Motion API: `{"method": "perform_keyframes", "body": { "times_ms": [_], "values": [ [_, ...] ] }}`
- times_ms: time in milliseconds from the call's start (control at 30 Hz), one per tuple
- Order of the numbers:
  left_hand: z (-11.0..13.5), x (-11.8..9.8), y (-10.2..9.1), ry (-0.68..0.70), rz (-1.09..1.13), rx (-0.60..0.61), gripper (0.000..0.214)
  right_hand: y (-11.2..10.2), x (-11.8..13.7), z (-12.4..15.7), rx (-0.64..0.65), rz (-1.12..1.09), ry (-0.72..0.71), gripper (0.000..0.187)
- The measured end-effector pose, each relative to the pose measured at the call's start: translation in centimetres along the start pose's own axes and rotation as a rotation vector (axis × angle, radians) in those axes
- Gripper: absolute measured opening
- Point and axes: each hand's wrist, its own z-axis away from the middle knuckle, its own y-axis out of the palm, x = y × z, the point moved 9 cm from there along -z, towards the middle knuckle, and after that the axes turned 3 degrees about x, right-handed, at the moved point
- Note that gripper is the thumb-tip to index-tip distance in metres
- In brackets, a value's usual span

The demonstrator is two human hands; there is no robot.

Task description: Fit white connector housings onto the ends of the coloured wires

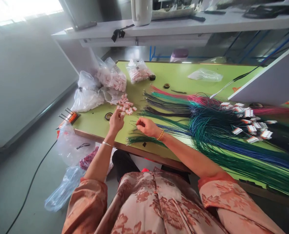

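My left hand (117,122) reaches to the near edge of a loose pile of small white-and-orange connector housings (126,104). Its thumb and fingers close around one connector at the pile's edge, partly hidden by the fingertips. To the right, my right hand (148,127) is curled in a pinch, thumb against forefinger, over the ends of the wires. Thin wire tips show by its fingertips; the wire in the pinch is hard to make out. Bundles of green wires (215,154), blue wires (173,129), black wires (169,111) and pink wires (169,92) fan across the table.
White connectors (251,128) cap wires at the right. Bags of connectors (112,76) and a tied white bag (86,97) stand at the left. Tape rolls (108,116) lie on the green table (159,71). A panel (271,74) rises at the right; a shelf (173,32) runs behind.
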Motion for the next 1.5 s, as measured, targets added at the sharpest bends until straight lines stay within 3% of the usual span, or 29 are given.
{"method": "perform_keyframes", "body": {
  "times_ms": [100, 233, 533, 733, 1033, 1300, 1500],
  "values": [
    [2.6, 0.3, 1.3, -0.135, 0.501, 0.087, 0.032, 0.5, 1.1, -1.0, 0.004, -0.118, -0.032, 0.011],
    [6.3, -1.0, 4.0, -0.295, 1.049, 0.264, 0.034, 0.0, 2.0, -0.2, -0.05, -0.156, -0.085, 0.017],
    [9.7, -5.0, 5.8, -0.45, 1.592, 0.412, 0.028, -2.0, 2.4, 3.5, -0.156, -0.099, -0.081, 0.02],
    [10.4, -5.8, 6.2, -0.481, 1.629, 0.427, 0.028, -2.0, 2.3, 4.1, -0.139, -0.025, -0.099, 0.017],
    [10.4, -5.7, 6.0, -0.402, 1.536, 0.381, 0.037, -2.1, 1.9, 4.5, -0.125, -0.025, -0.042, 0.02],
    [10.6, -5.1, 5.6, -0.308, 1.349, 0.185, 0.042, -1.2, 0.0, 4.2, -0.062, -0.193, 0.105, 0.028],
    [11.0, -5.3, 5.8, -0.292, 1.26, 0.104, 0.04, -0.5, -0.7, 3.8, -0.057, -0.154, 0.108, 0.03]
  ]
}}
